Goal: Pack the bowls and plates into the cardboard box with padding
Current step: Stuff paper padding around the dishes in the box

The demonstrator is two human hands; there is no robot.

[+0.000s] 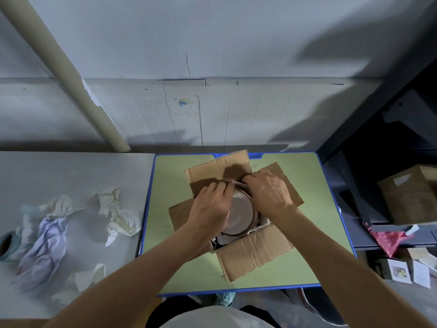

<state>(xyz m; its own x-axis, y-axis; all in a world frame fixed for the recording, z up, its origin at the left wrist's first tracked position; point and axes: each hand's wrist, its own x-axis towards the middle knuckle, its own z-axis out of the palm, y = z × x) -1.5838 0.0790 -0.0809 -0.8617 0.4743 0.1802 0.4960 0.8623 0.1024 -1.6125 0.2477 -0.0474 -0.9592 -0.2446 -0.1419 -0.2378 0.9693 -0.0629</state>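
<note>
The cardboard box [253, 254] stood at the middle of the green table [307, 209], nearer the far edge, with all four flaps folded outward. One pinkish bowl [240, 214] sat inside it, open side up. My left hand [209, 209] and right hand [269, 192] both reached in from above, fingers curled over the bowl's far rim and gripping it, left hand on the left of that rim and right hand on the right.

Procedure for this step, as I judged it:
1. Keep the bowl level and lower it straight down.
2. Seat it centrally, so the white padding [261, 225] showing at the box's near side lies between bowl and wall.
3. Let go only once the bowl rests without rocking.

Count:
- Bowls: one in plain view. A pale rim beneath it might be a plate; I could not tell.
- Box: one, with four flaps.
- Spare padding on the grey surface [71, 171] off the table's left edge: at least three pale crumpled sheets [118, 214] and one lilac sheet [45, 247].
</note>
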